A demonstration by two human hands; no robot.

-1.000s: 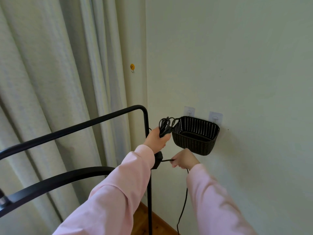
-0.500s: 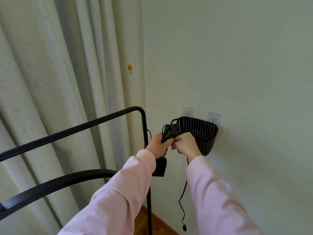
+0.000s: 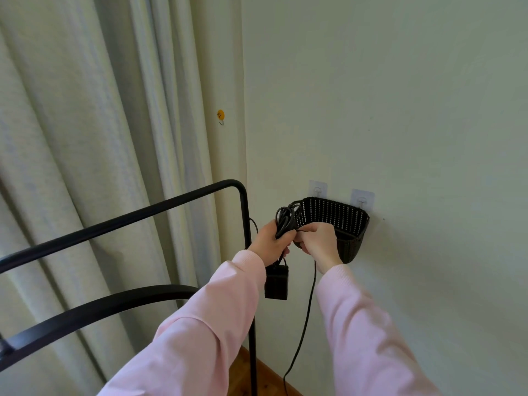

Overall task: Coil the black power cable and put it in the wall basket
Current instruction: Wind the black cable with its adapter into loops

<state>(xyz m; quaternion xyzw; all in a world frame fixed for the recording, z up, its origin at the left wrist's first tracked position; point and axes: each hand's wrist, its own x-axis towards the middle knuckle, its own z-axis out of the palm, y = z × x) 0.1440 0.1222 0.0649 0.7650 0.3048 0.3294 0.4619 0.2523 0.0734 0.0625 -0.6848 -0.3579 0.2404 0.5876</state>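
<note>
Room corner: pale green wall (image 3: 400, 110) on the right, cream curtain (image 3: 85, 138) on the left, strip of wooden floor (image 3: 245, 375) at the bottom edge. Black metal rack (image 3: 171, 205) stands in front of the curtain, with its upright post just beside the left forearm. Small yellow hook (image 3: 220, 115) sits on the wall edge above the rack.

Wall basket (image 3: 331, 212): dark woven, hung on two clear adhesive hooks (image 3: 317, 190), open top facing the camera.

Black power cable (image 3: 284, 220): partly coiled, not in the basket. The loops are bunched in the left hand (image 3: 270, 240), fingers curled round the bundle. The loop tops stick up above the fist, right at the basket's left rim. Adapter brick (image 3: 276, 282) dangles just below that hand.

Right hand (image 3: 317, 241): in front of the basket and close against the left hand, fingertips pinching a strand at the bundle. Loose tail (image 3: 307, 310) drops from under it, runs down between the two pink sleeves (image 3: 200, 338) and leaves the frame at floor level
</note>
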